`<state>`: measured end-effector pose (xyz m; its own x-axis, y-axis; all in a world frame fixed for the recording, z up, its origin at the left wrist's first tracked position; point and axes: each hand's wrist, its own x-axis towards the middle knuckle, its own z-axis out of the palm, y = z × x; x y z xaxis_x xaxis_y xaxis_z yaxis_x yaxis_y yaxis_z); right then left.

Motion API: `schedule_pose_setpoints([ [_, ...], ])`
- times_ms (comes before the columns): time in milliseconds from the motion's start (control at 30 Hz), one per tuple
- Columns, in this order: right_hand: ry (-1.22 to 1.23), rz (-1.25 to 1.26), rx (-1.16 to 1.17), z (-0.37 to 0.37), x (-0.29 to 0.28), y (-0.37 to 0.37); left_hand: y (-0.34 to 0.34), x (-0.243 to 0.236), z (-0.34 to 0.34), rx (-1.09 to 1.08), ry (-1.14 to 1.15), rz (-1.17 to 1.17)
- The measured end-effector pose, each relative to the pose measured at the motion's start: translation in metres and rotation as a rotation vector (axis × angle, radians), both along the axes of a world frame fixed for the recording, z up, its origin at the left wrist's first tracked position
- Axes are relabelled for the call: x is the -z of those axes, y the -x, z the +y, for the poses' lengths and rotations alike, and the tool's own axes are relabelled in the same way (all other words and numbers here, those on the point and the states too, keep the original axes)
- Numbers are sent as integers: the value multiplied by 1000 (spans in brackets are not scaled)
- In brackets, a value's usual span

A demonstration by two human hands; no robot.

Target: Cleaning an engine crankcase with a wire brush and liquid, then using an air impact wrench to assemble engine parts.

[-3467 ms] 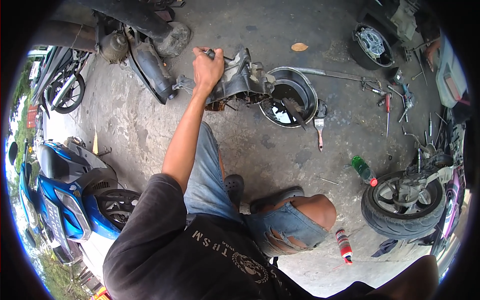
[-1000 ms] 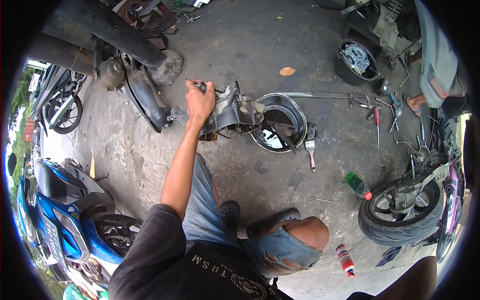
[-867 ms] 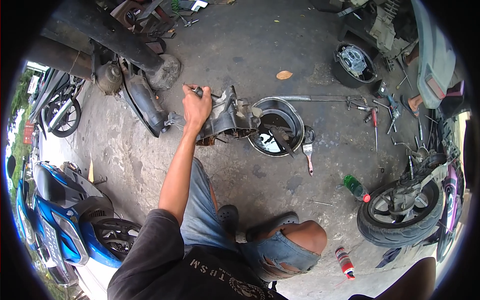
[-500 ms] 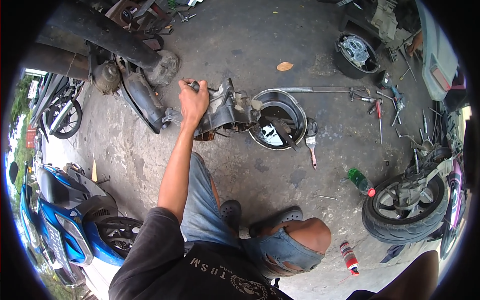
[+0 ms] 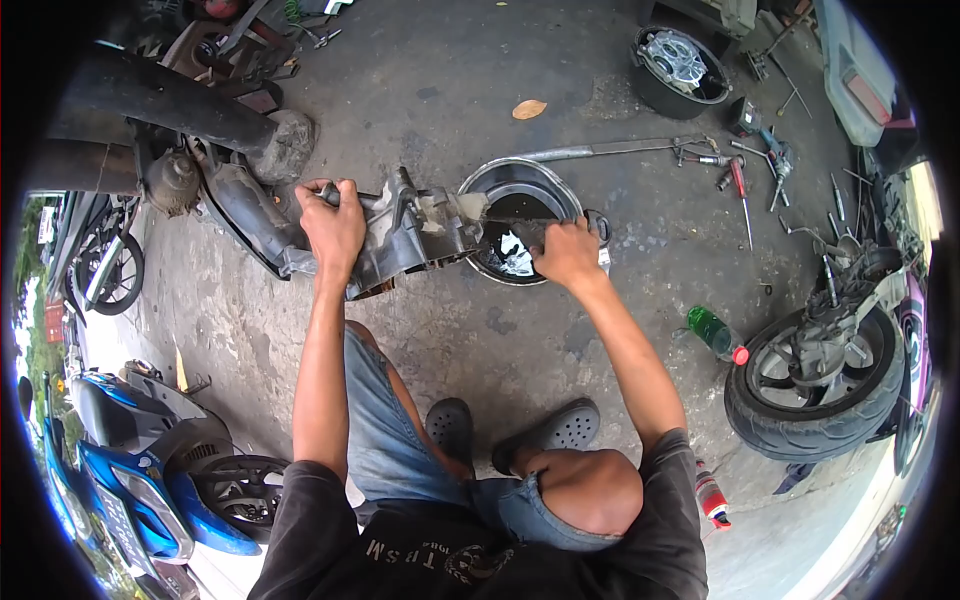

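Observation:
My left hand (image 5: 335,225) is closed on a dark projecting part of the grey metal engine casing (image 5: 400,240), holding it beside a steel basin (image 5: 477,180) of dark liquid. The casing's right end overlaps the basin's left rim. My right hand (image 5: 568,250) is over the basin's right side, fingers curled on a dark brush (image 5: 535,232) that is partly hidden by the fingers and casing. A paintbrush with white ferrule (image 5: 603,258) lies just right of the basin, mostly behind my hand and arm.
Tools (image 5: 738,190) lie at right, with a green bottle (image 5: 712,325), a wheel assembly (image 5: 795,425) and a spray can (image 5: 710,500). A tub with metal parts (image 5: 640,85) sits behind. Black pipes (image 5: 180,100) are upper left, a blue motorcycle (image 5: 170,490) lower left.
My right hand has come in and closed on the brush in the basin. My left hand and the casing appear lower left in the picture, as the view has shifted.

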<state>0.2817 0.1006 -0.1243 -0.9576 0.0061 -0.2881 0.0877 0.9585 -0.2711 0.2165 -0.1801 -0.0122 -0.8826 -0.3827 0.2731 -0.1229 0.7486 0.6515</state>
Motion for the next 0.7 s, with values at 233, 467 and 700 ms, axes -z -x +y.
schedule_pose_setpoints([
  [233,-239,-241,-112,-21,45,20,8,-1,-4,-26,50,56],
  [467,-162,-95,54,-4,43,4,1,1,-2,-15,30,55],
  [700,788,-2,445,5,7,3,5,2,0,-2,52,64],
])
